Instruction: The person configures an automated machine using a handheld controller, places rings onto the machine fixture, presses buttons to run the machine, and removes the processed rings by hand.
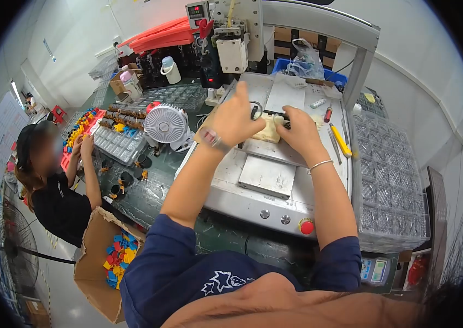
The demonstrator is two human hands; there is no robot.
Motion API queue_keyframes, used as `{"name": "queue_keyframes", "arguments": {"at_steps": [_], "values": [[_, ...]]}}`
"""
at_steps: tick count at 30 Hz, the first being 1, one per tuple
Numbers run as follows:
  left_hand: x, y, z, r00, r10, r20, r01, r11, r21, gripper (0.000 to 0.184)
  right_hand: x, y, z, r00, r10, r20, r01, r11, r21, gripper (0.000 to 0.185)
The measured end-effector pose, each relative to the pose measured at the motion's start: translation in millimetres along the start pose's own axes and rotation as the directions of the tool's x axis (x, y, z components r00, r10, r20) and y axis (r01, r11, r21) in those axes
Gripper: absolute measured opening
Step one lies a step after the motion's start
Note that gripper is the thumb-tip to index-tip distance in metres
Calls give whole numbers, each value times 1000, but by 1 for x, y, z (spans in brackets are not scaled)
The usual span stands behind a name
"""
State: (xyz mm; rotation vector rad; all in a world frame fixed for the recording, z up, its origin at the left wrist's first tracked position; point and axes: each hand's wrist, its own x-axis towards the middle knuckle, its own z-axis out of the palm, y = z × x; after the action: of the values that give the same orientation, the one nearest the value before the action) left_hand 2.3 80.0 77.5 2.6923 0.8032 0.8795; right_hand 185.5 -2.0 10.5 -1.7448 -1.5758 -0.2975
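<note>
My left hand is over the machine bed, index finger raised and thumb stretched out to the right. Just beyond its thumb sits a dark ring-shaped part, at the left end of a pale yellowish block. My right hand is bent down at the block's right side, thumb and fingers closed around a second black ring-shaped part, partly hidden by the fingers. In front of the block lies a flat metal plate.
A machine head hangs behind my hands. A yellow cutter and red-handled tool lie right, beside stacked clear trays. A white fan stands left. A co-worker handles colored parts. A red button is in front.
</note>
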Motion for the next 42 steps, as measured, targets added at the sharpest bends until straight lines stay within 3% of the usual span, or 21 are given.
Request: {"name": "queue_keyframes", "arguments": {"at_steps": [1,2,4,8,12,17,21,23,29,31,32,33,35,40,42], "values": [[-14,-3,-7,998,29,-51,-32,998,-54,78,1,-7,1,998,-17,57,16,1000,21,40],[-27,-10,-3,964,110,-241,-133,988,-81,75,2,-14,1,993,-9,122,3,999,46,38],[-52,-19,-5,936,131,-327,-196,965,-175,76,1,-16,9,988,-46,146,40,998,47,38],[-91,-12,-25,858,200,-473,-317,931,-182,82,2,-23,15,981,-60,187,53,998,47,35],[-114,-10,-44,833,228,-504,-309,947,-83,84,0,-26,24,977,121,174,-134,989,66,33],[-136,-2,-63,826,233,-513,-295,955,-41,88,-3,-29,36,975,214,67,-222,962,160,33],[-153,-5,-69,815,221,-537,-308,948,-77,90,-2,-30,36,962,264,75,-273,946,174,34],[-161,-3,-71,843,125,-524,-308,910,-278,90,-2,-28,38,965,251,78,-261,951,165,34],[-176,-1,-79,876,6,-483,-279,823,-494,88,1,-24,41,947,299,117,-316,931,185,37],[-179,1,-81,881,-10,-473,-275,802,-530,87,2,-20,41,933,333,137,-359,883,302,37],[-181,2,-82,893,-56,-446,-255,754,-605,87,1,-20,42,965,247,90,-262,933,247,36],[-183,3,-82,905,-97,-415,-234,700,-675,86,-1,-19,43,965,246,95,-262,933,246,36],[-185,3,-84,915,-111,-389,-209,693,-690,86,-4,-23,39,980,179,90,-188,977,105,35],[-192,0,-86,928,-143,-345,-154,696,-701,85,-7,-24,39,989,73,128,-78,996,35,43],[-196,-8,-82,877,-288,-385,-46,747,-663,85,-14,-28,38,990,44,134,-46,999,14,49]]}}
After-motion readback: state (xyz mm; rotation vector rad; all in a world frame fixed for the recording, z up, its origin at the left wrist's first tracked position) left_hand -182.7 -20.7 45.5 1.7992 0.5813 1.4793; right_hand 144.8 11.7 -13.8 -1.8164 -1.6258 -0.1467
